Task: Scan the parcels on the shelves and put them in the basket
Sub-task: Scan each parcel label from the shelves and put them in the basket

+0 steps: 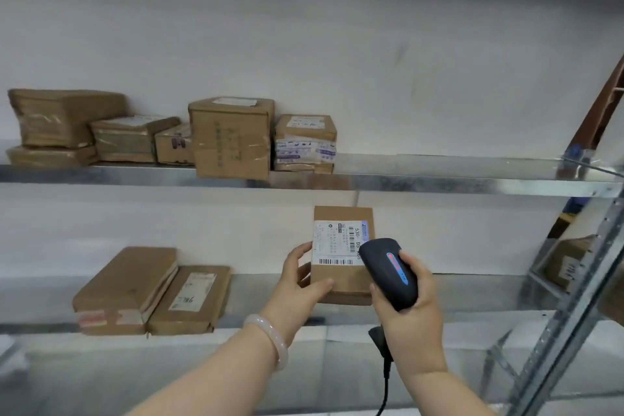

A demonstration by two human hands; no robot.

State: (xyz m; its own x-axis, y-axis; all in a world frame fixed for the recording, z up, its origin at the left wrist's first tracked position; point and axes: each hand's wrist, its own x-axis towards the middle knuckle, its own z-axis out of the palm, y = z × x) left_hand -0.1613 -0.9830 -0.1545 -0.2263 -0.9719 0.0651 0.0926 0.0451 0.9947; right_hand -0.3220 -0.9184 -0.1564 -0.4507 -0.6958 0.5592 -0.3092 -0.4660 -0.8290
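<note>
Currently pinching a small brown parcel (341, 213) upright with the left hand (300, 284), curling the thumb over its lower front and the fingers round its left edge. Holding it raised in front of the lower shelf (456, 297), just below the front lip of the upper shelf (439, 179), showing the white barcode label toward the camera. Wrapping the right hand (410, 311) tightly round a dark handheld scanner (391, 273) with a blue and red strip on top, aiming its head at the label's right side; touching the parcel or not, cannot tell. Trailing a black cable (386, 378) down below the right wrist. Wearing a pale bracelet (270, 338) on the left wrist. Seeing two flat brown packets (148, 294) lying side by side on the lower shelf at left, well apart from the held parcel. Seeing taped cardboard boxes (231, 138) crowding the upper shelf's left half, with a slotted metal upright (580, 287) standing at right.
</note>
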